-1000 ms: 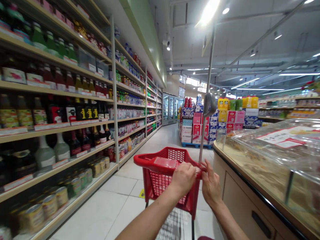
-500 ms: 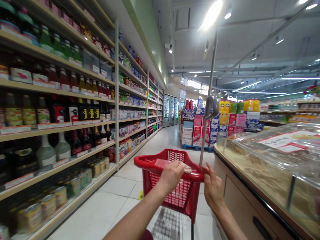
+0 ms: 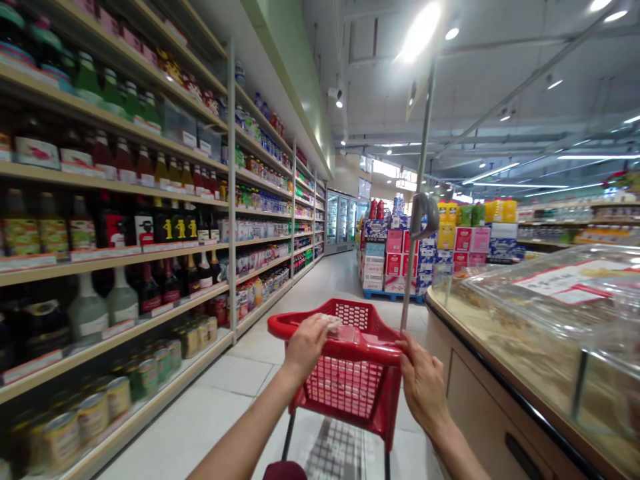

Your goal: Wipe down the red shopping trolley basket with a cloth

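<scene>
A red plastic shopping cart [image 3: 345,393] stands in front of me, its curved handle [image 3: 367,352] facing me. My left hand [image 3: 309,343] is on the left part of this handle, closed on a crumpled white wipe [image 3: 331,323] that pokes out past its fingers and rests against the bar. My right hand [image 3: 424,380] grips the handle's right end, thumb side toward the bar. A grey metal pole [image 3: 419,167] with a hook-like grey fitting [image 3: 424,215] rises beyond the right end of the handle. Its foot is hidden behind the cart.
Shelves of bottles and cans [image 3: 145,250] line the left side. Close on the right is a wooden counter [image 3: 465,373] with clear plastic covers [image 3: 565,273]. A stack of boxed drinks [image 3: 395,257] stands ahead, beside an aisle [image 3: 320,277] leading to glass-door fridges [image 3: 343,220].
My left hand has slid left along the handle with the wipe. My right hand has shifted slightly left, its raised fingers now lower on the handle's end.
</scene>
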Motion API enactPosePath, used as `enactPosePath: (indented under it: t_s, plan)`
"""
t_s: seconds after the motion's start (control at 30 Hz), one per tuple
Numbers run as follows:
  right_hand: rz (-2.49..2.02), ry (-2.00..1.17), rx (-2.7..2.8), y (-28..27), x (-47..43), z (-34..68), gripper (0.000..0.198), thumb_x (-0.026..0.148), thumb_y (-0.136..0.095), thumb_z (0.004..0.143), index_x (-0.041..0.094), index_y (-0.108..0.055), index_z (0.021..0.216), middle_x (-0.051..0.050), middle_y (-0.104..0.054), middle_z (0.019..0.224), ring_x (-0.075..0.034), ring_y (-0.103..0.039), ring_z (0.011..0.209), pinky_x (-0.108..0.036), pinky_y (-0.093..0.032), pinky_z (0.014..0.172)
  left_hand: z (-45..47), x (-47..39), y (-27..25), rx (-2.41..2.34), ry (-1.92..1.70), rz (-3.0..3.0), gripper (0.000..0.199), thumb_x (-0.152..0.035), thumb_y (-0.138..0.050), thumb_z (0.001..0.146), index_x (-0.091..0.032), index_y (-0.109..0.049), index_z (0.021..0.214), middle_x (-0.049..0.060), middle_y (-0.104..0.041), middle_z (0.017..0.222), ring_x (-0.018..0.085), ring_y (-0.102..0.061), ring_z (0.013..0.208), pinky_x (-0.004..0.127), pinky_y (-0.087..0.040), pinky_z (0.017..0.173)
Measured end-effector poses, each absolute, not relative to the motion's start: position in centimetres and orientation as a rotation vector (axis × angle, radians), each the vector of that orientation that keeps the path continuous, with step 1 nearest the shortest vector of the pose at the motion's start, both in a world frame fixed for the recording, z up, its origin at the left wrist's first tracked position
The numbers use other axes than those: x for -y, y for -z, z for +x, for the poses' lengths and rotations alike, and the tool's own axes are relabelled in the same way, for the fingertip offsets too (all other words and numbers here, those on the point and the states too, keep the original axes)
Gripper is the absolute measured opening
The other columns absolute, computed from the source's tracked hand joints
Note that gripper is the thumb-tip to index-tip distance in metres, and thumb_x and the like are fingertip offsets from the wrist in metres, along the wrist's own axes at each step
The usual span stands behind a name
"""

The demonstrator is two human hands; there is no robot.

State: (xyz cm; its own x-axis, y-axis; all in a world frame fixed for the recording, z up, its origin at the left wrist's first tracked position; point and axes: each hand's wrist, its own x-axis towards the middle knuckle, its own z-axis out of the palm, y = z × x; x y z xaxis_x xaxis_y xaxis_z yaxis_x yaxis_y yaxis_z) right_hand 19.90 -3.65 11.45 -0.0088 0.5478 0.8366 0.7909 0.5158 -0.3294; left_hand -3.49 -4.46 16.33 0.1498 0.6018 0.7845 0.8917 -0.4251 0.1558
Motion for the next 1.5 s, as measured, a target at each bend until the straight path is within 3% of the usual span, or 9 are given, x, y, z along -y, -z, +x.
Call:
enactPosePath:
  t_s: [0.1, 0.2, 0.43, 0.57, 0.83, 0.97, 1.1, 1.37, 1.5]
  plan:
    - [-1.135, 0.384, 1.7, -12.2, 4.1, 18.5, 0.034, 0.033, -0.032, 0.085, 0.02, -0.055, 0.106, -0.006, -0.062, 0.103, -0.021, -0.051, 0.1, -0.037, -0.029, 0.081, -4.9, 4.1, -16.5, 1.542, 1.213, -1.973, 0.025, -0.021, -0.036, 0.083, -0.022, -0.057, 0.097, 0.003, -0.061, 0.1, 0.015, -0.053, 0.098, 0.035, -0.043, 0.09]
    - [-1.101, 0.412, 1.764, -12.9, 4.4, 16.5, 0.028, 0.029, -0.035, 0.084, 0.021, -0.06, 0.097, -0.005, -0.062, 0.1, -0.021, -0.052, 0.098, -0.04, -0.025, 0.088, -3.0, 4.2, -16.5, 1.336, 1.139, -2.118, 0.024, -0.024, -0.037, 0.083, -0.024, -0.057, 0.095, 0.002, -0.06, 0.104, 0.014, -0.052, 0.101, 0.033, -0.042, 0.091]
    - [-1.092, 0.359, 1.775, -12.9, 3.8, 16.3, 0.027, 0.023, -0.034, 0.083, 0.023, -0.057, 0.098, -0.005, -0.061, 0.102, -0.019, -0.052, 0.097, -0.044, -0.023, 0.093, -8.0, 3.0, -17.0, 1.584, 1.194, -2.066, 0.027, -0.032, -0.035, 0.082, -0.024, -0.058, 0.091, 0.001, -0.063, 0.091, 0.016, -0.057, 0.086, 0.033, -0.046, 0.08]
    - [-1.05, 0.38, 1.768, -12.4, 3.7, 17.6, 0.026, 0.027, -0.039, 0.08, 0.021, -0.055, 0.1, -0.006, -0.059, 0.103, -0.021, -0.05, 0.099, -0.047, -0.019, 0.096, -10.3, 3.0, -16.9, 1.56, 1.177, -2.135, 0.027, -0.038, -0.038, 0.08, -0.023, -0.058, 0.091, 0.002, -0.063, 0.092, 0.017, -0.055, 0.088, 0.033, -0.044, 0.081]
    - [-1.177, 0.304, 1.802, -13.7, 0.9, 22.8, 0.026, 0.025, -0.033, 0.083, 0.021, -0.058, 0.089, -0.003, -0.061, 0.09, -0.02, -0.05, 0.098, -0.049, -0.022, 0.094, -3.9, 5.3, -17.3, 1.442, 1.118, -2.247, 0.022, -0.032, -0.04, 0.08, -0.022, -0.058, 0.089, 0.003, -0.062, 0.087, 0.017, -0.054, 0.082, 0.034, -0.043, 0.077]
    - [-1.381, 0.354, 1.657, -14.5, -0.1, 22.8, 0.033, 0.027, -0.031, 0.082, 0.019, -0.06, 0.097, -0.011, -0.056, 0.11, -0.028, -0.043, 0.109, -0.057, -0.025, 0.09, 1.1, 6.2, -17.2, 1.441, 1.01, -2.283, 0.025, -0.022, -0.042, 0.078, -0.024, -0.055, 0.099, 0.003, -0.061, 0.087, 0.017, -0.053, 0.082, 0.034, -0.043, 0.076]
    - [-1.145, 0.357, 1.783, -13.7, 1.1, 20.9, 0.036, 0.028, -0.028, 0.086, 0.023, -0.057, 0.106, -0.007, -0.055, 0.115, -0.021, -0.046, 0.11, -0.044, -0.035, 0.09, 5.4, 7.0, -17.3, 1.431, 0.959, -2.321, 0.024, -0.018, -0.043, 0.077, -0.022, -0.056, 0.096, 0.005, -0.06, 0.091, 0.019, -0.054, 0.086, 0.037, -0.043, 0.08]
    - [-1.162, 0.229, 1.752, -12.3, 1.9, 22.6, 0.042, 0.034, -0.022, 0.087, 0.024, -0.059, 0.104, -0.005, -0.056, 0.115, -0.023, -0.043, 0.115, -0.053, -0.027, 0.094, 2.0, 7.2, -15.1, 1.317, 1.502, -2.476, 0.021, -0.025, -0.038, 0.082, -0.022, -0.058, 0.089, 0.003, -0.061, 0.094, 0.014, -0.055, 0.09, 0.031, -0.045, 0.082]
    - [-1.051, 0.154, 1.708, -12.1, 2.8, 21.6, 0.042, 0.034, -0.023, 0.086, 0.022, -0.058, 0.106, -0.006, -0.055, 0.116, -0.022, -0.043, 0.114, -0.051, -0.024, 0.097, 4.1, 6.9, -13.6, 1.267, 1.725, -2.407, 0.023, -0.026, -0.037, 0.083, -0.023, -0.056, 0.097, 0.004, -0.06, 0.099, 0.014, -0.053, 0.095, 0.031, -0.044, 0.085]
